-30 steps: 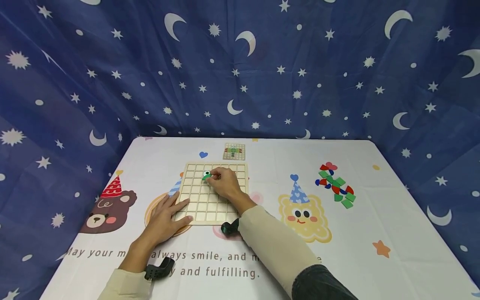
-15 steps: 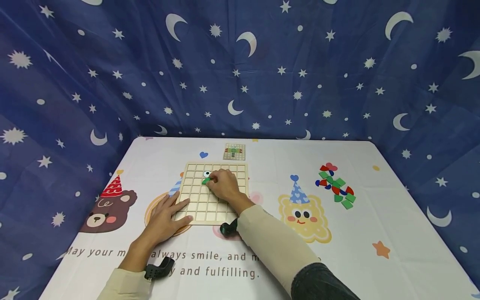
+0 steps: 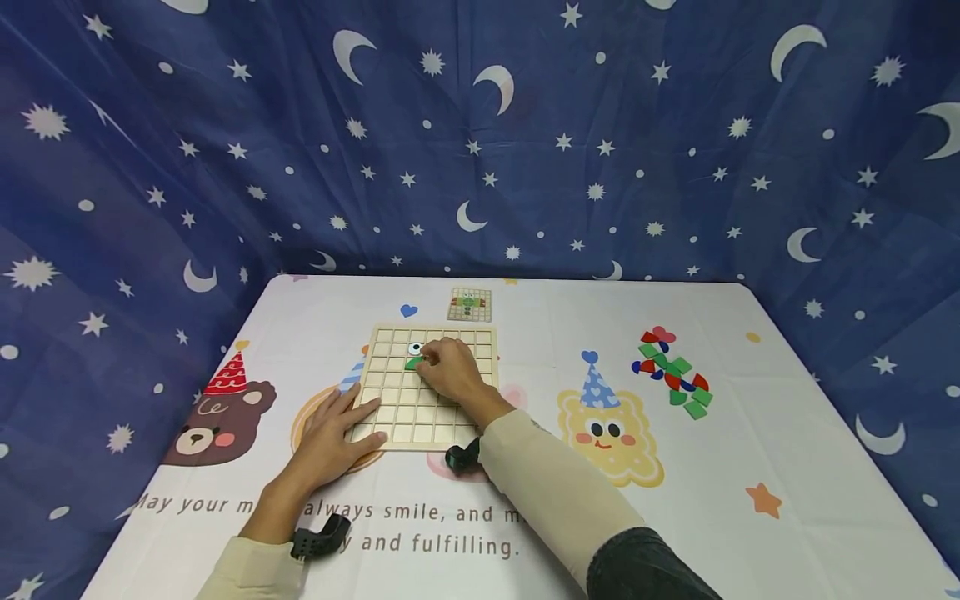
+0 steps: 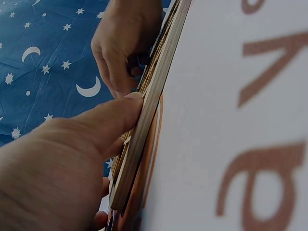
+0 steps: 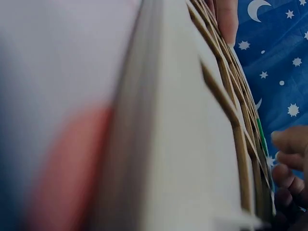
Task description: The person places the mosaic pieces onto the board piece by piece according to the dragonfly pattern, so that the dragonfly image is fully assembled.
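Note:
A pale wooden grid board [image 3: 412,414] lies on the table in the head view. My left hand [image 3: 330,440] rests at its lower left corner, fingers spread, thumb on the near rim; the left wrist view shows the thumb [image 4: 113,118] on that rim. My right hand [image 3: 452,369] reaches over the upper part of the board. Its curled fingertips pinch the right edge of a green piece [image 3: 413,364], which lies low on the grid and is partly hidden by them. Just above it sits a white eye piece [image 3: 416,348] with a black pupil.
A small picture card [image 3: 470,305] with a green and red figure on a grid lies behind the board. On the right, several green, red and blue flat pieces [image 3: 678,364] lie in a loose cluster. The printed white cloth [image 3: 825,450] covers the table, with a starry blue curtain [image 3: 525,192] behind.
The green piece has shifted slightly downward, away from the eye piece, and now lies flatter on the grid. My right hand moved slightly down with it; my left hand kept its place.

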The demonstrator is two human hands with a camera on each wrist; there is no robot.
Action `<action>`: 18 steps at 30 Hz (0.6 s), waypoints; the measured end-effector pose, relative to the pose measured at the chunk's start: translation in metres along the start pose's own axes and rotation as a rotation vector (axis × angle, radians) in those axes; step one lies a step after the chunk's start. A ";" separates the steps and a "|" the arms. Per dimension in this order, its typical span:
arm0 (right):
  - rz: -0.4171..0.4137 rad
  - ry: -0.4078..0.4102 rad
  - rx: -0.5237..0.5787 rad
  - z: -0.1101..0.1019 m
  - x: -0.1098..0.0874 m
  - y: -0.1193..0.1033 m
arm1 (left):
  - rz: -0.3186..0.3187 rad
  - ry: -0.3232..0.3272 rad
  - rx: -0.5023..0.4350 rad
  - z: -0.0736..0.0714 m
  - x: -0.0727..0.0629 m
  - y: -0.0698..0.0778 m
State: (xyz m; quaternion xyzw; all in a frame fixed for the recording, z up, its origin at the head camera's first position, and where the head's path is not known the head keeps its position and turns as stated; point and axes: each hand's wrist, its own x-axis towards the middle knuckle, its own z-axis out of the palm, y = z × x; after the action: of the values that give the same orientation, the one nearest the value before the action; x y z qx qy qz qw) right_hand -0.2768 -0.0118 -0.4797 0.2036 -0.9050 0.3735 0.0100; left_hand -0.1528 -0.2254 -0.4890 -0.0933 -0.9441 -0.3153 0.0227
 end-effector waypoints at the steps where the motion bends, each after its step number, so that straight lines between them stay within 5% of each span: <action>1: -0.001 0.001 0.032 -0.003 0.000 -0.001 | -0.003 -0.004 0.001 0.000 0.000 0.000; 10: -0.016 0.013 0.145 -0.049 -0.004 -0.018 | -0.018 -0.014 0.002 0.000 -0.001 0.000; 18: -0.115 0.080 0.201 -0.093 -0.019 -0.032 | -0.019 -0.010 0.001 0.001 0.001 0.000</action>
State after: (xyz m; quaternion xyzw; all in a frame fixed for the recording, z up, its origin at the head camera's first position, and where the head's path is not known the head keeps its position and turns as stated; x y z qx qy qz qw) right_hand -0.2599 0.0375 -0.3944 0.2402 -0.8487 0.4687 0.0470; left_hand -0.1535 -0.2250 -0.4901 -0.0860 -0.9452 -0.3146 0.0152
